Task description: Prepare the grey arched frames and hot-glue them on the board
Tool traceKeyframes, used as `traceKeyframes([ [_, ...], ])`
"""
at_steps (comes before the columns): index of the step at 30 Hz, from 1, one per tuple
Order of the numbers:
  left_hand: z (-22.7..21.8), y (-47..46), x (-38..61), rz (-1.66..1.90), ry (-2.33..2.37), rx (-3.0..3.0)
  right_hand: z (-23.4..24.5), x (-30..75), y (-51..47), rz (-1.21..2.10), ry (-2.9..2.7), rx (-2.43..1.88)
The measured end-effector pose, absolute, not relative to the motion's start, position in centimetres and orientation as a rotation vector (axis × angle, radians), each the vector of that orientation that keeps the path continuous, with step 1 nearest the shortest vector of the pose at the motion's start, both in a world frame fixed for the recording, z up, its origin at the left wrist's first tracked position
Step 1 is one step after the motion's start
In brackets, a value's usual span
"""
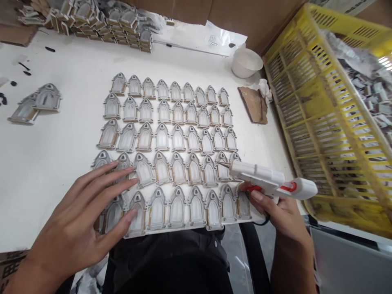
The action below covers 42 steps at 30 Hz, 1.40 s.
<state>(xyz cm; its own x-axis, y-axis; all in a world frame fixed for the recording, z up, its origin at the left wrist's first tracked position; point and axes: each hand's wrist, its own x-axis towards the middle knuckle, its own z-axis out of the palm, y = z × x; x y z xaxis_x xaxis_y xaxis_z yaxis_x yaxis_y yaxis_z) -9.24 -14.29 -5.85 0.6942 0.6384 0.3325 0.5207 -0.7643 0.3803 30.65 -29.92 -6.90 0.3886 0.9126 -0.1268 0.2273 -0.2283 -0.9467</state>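
Note:
Several small grey arched, window-shaped pieces (162,136) lie in rows on a white tabletop (76,134). My right hand (275,212) grips a white hot glue gun (260,173) with a red trigger, its metal nozzle pointing left over the pieces of the second row from the front. At the left end of the two front rows, my left hand (82,212) hovers over or rests on the pieces, fingers stretched and spread. It covers part of an arched piece (113,214); whether the fingertips touch cannot be made out.
Stacked arched pieces (122,20) stand at the back left, and two overlapping ones (47,98) lie at the left. A white bowl (246,63) and a brown cardboard scrap (253,105) sit at the back right. A yellow plastic crate (324,122) borders the right side.

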Motion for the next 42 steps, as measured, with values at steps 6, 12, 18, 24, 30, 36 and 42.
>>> traceKeyframes([
  [6, -5.4, -14.4, -9.1, 0.647, 0.874, 2.662, -6.8, 30.6, -30.2, 0.876, -1.004, -1.712],
  [12, -5.4, -14.4, -9.0, 0.647, 0.894, 2.656, -6.9, 30.6, -30.2, 0.920, -1.041, -1.718],
  [18, -5.5, -14.4, -8.8, 0.647, 0.896, 2.661, -6.7, 30.4, -29.9, 0.912, -1.082, -1.712],
  [24, -5.6, -14.3, -9.1, 0.660, 0.879, 2.687, -6.7, 30.5, -30.0, 0.947, -1.079, -1.708],
  [30, -5.5, -14.5, -8.9, 0.645, 0.905, 2.663, -6.6, 30.3, -29.7, 0.969, -1.042, -1.679],
  [36, -5.8, -14.4, -9.1, 0.661, 0.884, 2.659, -6.0, 30.0, -29.3, 0.947, -1.042, -1.711],
  [42, -6.1, -14.3, -9.2, 0.657, 0.880, 2.647, -6.5, 30.4, -29.7, 0.970, -1.054, -1.721],
])
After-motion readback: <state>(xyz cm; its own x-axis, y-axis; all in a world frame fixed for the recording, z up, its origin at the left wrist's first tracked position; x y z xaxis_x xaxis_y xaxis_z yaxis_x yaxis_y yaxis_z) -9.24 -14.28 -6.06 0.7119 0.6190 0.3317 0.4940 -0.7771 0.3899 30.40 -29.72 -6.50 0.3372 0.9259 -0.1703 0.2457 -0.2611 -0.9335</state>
